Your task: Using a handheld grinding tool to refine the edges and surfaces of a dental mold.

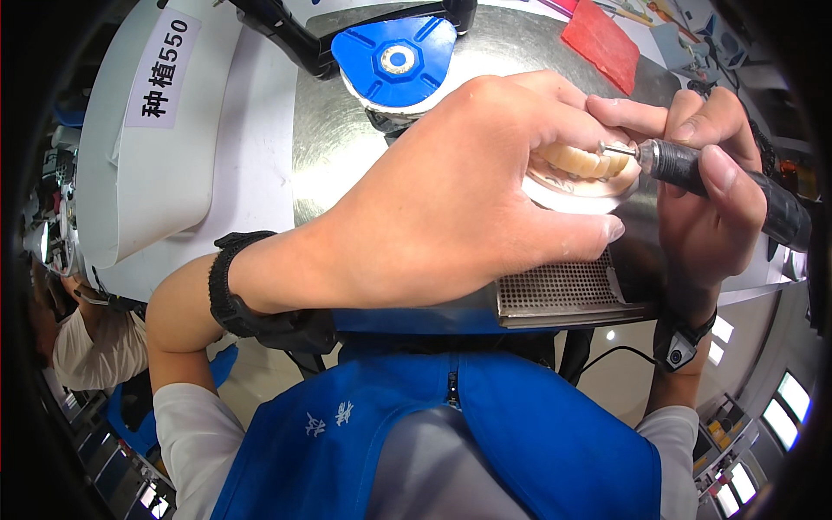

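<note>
My left hand (485,186) is wrapped round a dental model (576,198), a pale plaster base with a row of cream-coloured teeth (576,162) along it. Its far side lies hidden behind my fingers. In my right hand (715,186) is a black dental handpiece (680,166), held like a pen. The small burr (614,149) at its tip points left and sits at the teeth; whether it touches them I cannot tell. The fingertips of my right hand come close to those of my left.
Under my hands is a metal work surface with a perforated grille (559,290) at its near edge. Beyond my left hand stands an articulator with a blue plate (394,59). A red sheet (600,45) lies at the far right, a curved white panel (173,182) at the left. Another person (100,347) sits further left.
</note>
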The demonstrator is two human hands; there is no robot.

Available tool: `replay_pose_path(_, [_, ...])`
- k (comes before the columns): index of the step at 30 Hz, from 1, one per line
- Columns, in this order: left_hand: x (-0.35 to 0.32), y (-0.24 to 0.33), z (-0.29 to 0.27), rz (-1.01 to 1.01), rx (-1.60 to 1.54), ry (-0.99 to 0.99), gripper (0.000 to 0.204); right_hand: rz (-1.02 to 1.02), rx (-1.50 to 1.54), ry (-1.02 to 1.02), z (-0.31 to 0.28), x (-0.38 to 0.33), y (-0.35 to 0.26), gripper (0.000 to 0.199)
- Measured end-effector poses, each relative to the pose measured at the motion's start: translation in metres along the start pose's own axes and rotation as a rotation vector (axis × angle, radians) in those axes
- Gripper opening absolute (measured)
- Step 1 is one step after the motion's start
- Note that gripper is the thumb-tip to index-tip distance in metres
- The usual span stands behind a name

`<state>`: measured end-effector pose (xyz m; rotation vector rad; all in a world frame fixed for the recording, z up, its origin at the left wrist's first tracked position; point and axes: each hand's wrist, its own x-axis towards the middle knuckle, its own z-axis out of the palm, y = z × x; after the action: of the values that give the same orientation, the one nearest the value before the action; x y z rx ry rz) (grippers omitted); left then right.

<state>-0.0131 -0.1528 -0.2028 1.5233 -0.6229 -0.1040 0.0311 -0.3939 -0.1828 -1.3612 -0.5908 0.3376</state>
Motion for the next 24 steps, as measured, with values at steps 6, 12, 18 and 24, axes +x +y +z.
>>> replay_pose_path(6, [-0.005,0.002,-0.001,0.045,0.237,0.083,0.041,-0.087,0.021,-0.054,0.001,0.004,-0.001,0.025])
replay_pose_path(12, [-0.006,-0.003,0.000,0.148,0.414,0.131,0.040,-0.115,-0.059,-0.097,0.005,0.008,0.002,0.025])
replay_pose_path(18, [-0.005,-0.010,0.005,0.190,0.271,0.255,0.020,-0.016,-0.024,0.026,0.023,0.005,-0.001,0.022])
replay_pose_path(24, [-0.004,-0.009,0.002,0.195,0.292,0.251,0.019,-0.024,-0.020,-0.002,0.021,0.008,0.000,0.021])
